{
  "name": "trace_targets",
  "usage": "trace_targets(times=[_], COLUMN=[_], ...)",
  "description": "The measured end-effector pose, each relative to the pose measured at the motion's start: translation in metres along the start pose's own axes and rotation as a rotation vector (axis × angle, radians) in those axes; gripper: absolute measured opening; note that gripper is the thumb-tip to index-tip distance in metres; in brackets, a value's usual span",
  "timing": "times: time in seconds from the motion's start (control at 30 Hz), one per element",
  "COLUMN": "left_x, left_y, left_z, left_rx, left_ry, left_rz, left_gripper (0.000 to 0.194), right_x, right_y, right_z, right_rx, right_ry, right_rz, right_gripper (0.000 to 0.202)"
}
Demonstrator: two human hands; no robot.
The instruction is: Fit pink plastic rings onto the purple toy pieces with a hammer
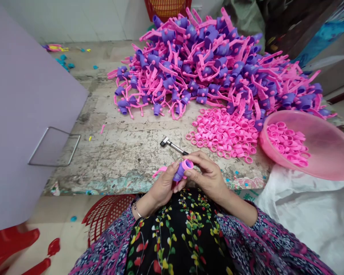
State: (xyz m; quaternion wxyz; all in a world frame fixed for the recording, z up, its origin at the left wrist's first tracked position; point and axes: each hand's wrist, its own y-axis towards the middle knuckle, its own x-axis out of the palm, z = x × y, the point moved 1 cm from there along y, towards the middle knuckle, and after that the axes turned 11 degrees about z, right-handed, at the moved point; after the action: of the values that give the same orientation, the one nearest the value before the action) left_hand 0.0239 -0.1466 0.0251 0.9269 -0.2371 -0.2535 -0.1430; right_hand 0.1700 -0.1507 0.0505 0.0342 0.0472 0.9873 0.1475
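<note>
Close to the table's front edge, my left hand (163, 185) is closed around a purple plastic doll torso (179, 174) with pink arms. A pink ring (187, 164) sits at the torso's upper right end. My right hand (209, 175) pinches this ring with thumb and fingers. Just beyond my fingers lies a small hammer (172, 145) with a metal head and shaft; its handle end is hidden behind my right hand. Past it is a heap of loose pink rings (223, 131).
A large pile of purple torsos with pink arms (206, 65) covers the back of the worn table (114, 152). At right stands a pink bowl (329, 152) holding more rings. A lilac panel (25, 95) with a wire handle (71, 152) juts in at left. A red basket (109, 210) is below.
</note>
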Motion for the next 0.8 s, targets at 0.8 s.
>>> trace_targets(times=[0.8], left_x=[-0.0021], left_y=[-0.0011], left_z=[0.001], left_rx=[-0.024], left_ry=[0.074], left_rz=[0.007], left_gripper=[0.052], right_x=[-0.0046], right_y=[-0.0034], right_z=[-0.0008], right_rx=[0.102], right_ry=[0.093], right_rz=[-0.043], right_gripper=[0.027])
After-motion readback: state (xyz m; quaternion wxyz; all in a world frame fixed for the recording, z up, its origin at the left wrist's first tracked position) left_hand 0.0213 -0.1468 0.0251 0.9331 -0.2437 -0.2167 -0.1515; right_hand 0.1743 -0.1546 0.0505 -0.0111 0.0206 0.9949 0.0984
